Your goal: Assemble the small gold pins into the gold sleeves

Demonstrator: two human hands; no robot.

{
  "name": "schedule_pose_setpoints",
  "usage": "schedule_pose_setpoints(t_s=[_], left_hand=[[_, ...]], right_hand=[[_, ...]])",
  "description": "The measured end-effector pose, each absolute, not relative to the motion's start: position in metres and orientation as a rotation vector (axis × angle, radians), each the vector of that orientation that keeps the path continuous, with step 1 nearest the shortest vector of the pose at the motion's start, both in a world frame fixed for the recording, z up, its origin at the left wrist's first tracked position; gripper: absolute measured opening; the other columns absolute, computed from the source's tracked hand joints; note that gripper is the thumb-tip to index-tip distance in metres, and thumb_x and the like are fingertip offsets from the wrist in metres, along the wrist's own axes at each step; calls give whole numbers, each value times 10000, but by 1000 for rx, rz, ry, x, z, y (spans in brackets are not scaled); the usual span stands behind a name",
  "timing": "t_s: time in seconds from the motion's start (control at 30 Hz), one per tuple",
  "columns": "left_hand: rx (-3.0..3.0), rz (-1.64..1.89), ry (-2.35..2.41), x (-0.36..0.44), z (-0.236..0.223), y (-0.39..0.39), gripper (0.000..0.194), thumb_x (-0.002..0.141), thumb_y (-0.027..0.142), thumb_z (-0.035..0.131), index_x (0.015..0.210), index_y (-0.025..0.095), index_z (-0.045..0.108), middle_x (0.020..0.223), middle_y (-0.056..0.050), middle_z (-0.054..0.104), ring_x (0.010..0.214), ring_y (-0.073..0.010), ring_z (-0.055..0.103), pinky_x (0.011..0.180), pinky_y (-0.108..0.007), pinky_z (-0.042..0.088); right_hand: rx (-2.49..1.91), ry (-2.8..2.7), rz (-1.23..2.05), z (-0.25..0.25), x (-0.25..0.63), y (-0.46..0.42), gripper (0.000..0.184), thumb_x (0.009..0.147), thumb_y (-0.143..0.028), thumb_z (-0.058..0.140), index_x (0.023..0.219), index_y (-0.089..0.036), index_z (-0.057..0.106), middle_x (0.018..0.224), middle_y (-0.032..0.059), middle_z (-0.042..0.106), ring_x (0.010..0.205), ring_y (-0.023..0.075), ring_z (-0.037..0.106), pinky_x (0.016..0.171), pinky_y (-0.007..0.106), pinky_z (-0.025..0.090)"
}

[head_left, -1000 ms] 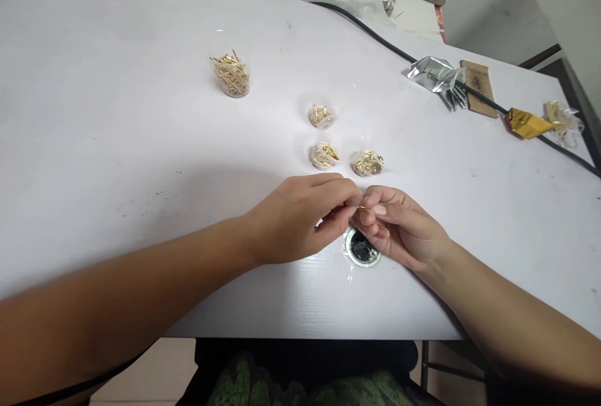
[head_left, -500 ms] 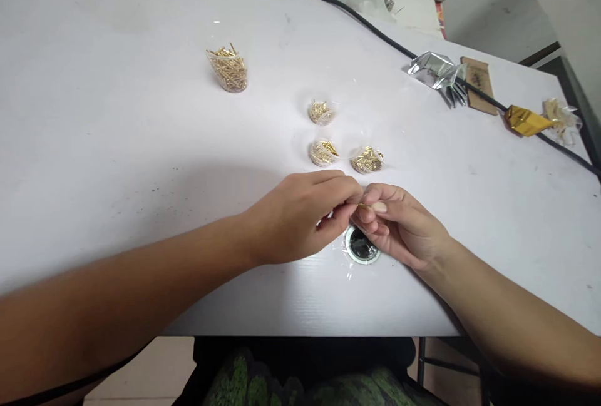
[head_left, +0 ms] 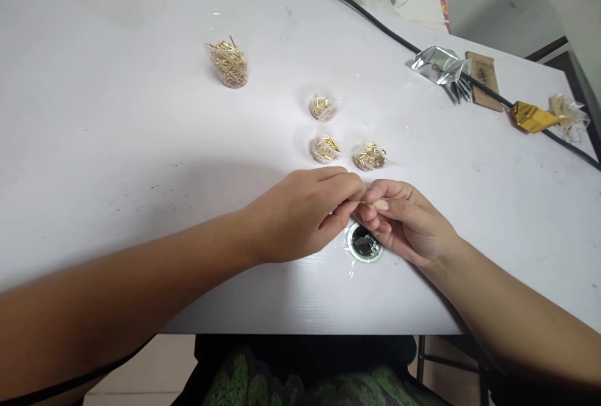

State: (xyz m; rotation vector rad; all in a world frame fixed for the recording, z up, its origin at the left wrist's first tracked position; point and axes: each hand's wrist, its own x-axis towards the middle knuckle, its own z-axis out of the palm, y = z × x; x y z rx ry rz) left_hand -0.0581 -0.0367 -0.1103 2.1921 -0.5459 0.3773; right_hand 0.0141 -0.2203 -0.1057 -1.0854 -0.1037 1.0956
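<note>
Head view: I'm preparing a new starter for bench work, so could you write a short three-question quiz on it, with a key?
1. True or false: the person's two hands are wide apart.
2. How many clear containers of gold pieces stand on the table?
3. Fill in the blank: between the silver foil and the gold foil, the black cable crosses a brown piece of ____.

Key:
1. False: the left hand and right hand meet at a thin gold piece.
2. Four.
3. Cardboard.
</note>
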Motion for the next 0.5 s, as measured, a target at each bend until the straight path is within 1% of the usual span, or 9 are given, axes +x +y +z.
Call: schedule_pose_setpoints(t_s=[0.3, 0.5], left_hand=[[2179, 385, -552, -58, -112, -38, 125, 872, 60, 477, 823, 81, 589, 713, 15, 547, 590, -44, 416, 566, -166, 364], [2101, 407, -504, -59, -115, -40, 89, 826, 39, 519, 832, 81, 598, 672, 41, 543, 579, -30, 424, 556, -143, 367]], right_hand=[[-1053, -114, 1125, -106, 15, -221, 22, 771, -177, 748, 790, -182, 758, 659, 1, 668, 566, 22, 603, 535, 42, 487], [-1019, -84, 1130, -106, 13, -221, 34, 748, -177, 763, 781, -184, 761, 640, -8, 656, 516, 1, 560, 505, 26, 464]])
